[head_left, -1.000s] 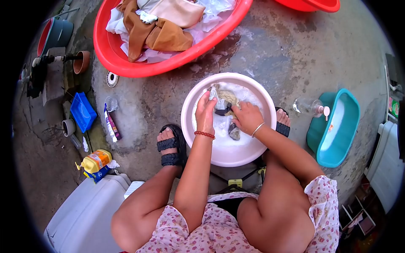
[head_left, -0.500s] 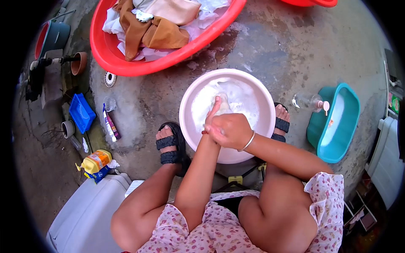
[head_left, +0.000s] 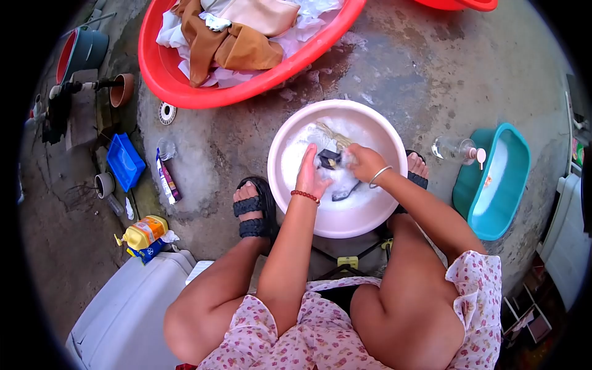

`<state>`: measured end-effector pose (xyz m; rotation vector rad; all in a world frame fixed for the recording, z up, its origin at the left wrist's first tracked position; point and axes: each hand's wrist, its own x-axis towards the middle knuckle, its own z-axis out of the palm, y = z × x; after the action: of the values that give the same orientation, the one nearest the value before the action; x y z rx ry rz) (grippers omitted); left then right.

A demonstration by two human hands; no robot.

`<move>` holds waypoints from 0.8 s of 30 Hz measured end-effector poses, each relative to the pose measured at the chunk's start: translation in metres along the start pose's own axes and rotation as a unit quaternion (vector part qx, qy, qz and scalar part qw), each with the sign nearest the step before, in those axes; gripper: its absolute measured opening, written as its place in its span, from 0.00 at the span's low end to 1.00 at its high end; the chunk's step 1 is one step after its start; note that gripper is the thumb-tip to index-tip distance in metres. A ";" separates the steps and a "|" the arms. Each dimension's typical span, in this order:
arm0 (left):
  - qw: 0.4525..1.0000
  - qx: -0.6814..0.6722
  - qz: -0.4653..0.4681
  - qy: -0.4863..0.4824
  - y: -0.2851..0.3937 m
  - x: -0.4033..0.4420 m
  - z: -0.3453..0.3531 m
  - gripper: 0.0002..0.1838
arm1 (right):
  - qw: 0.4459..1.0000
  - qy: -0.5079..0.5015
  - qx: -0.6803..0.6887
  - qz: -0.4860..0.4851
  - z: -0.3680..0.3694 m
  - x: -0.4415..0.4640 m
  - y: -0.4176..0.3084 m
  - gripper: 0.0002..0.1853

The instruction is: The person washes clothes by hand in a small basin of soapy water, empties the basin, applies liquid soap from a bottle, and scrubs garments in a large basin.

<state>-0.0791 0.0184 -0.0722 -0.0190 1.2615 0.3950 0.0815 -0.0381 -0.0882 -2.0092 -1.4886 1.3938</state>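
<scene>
A pale pink basin (head_left: pixel 275 179) of white suds stands between my feet. My left hand (head_left: pixel 310 177) is inside its left side, fingers stretched up and thumb apart, beside a dark soapy piece of cloth (head_left: pixel 330 159) with a small beige patch. From the right, my right hand (head_left: pixel 365 163) has its fingers curled at that dark piece, with foam about them. Just beyond lies a beige, stringy bundle (head_left: pixel 333 135), its kind unclear. Another dark part (head_left: pixel 346 192) shows in the suds below; whether it joins the piece above is hidden by foam.
A large red tub (head_left: pixel 246 92) of clothes stands ahead on the wet concrete. To the right are a clear pump bottle (head_left: pixel 453 149) and a teal basin (head_left: pixel 478 191). Leftward lie a blue tray (head_left: pixel 125 161), a purple-white packet (head_left: pixel 168 179) and a yellow bottle (head_left: pixel 143 233).
My hands, pressed together over the basin before, have parted to either side of the dark piece. The dark piece and the beige bundle now show. The view has shifted slightly.
</scene>
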 end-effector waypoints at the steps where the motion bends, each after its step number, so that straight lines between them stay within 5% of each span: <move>1: 0.998 -0.017 -0.037 -0.047 0.000 0.001 0.000 0.37 | 0.997 0.010 0.056 -0.055 -0.002 -0.009 -0.026 0.13; 8: 0.985 0.052 0.075 -0.145 -0.008 -0.013 -0.001 0.29 | 0.967 0.015 0.068 -0.245 -0.008 -0.050 -0.124 0.12; 11: 0.970 -0.087 -0.005 -0.227 -0.023 0.022 -0.023 0.22 | 0.968 0.136 -0.070 -0.200 -0.002 -0.023 -0.090 0.13; 13: 0.924 -0.258 -0.089 -0.269 -0.017 0.018 -0.010 0.20 | 0.976 0.136 -0.161 -0.062 -0.012 0.005 -0.043 0.15; 14: 0.986 -0.112 -0.072 -0.102 0.005 -0.020 0.026 0.21 | 0.976 0.134 -0.169 -0.028 -0.019 0.012 -0.018 0.13; 17: 0.974 -0.144 0.039 -0.169 0.021 -0.014 0.024 0.22 | 0.975 0.184 -0.128 0.003 -0.015 0.008 -0.006 0.08; 19: 0.981 -0.128 0.111 -0.091 0.027 -0.013 0.015 0.24 | 0.966 0.242 -0.092 -0.006 -0.017 -0.002 -0.009 0.07; 21: 0.973 0.070 0.216 0.049 0.017 -0.001 -0.003 0.27 | 0.971 0.147 -0.185 -0.031 -0.011 -0.015 -0.015 0.10; 23: 0.945 0.180 0.241 0.125 -0.008 0.015 -0.026 0.29 | 0.960 0.003 -0.259 0.106 -0.004 -0.009 0.001 0.16; 24: 0.955 0.187 0.209 0.100 -0.015 0.011 -0.025 0.30 | 0.965 0.008 -0.236 0.115 0.001 -0.008 -0.001 0.16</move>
<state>-0.0948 0.0020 -0.0929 0.5503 1.5270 0.5211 0.0797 -0.0445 -0.0838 -2.5423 -1.7555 1.1741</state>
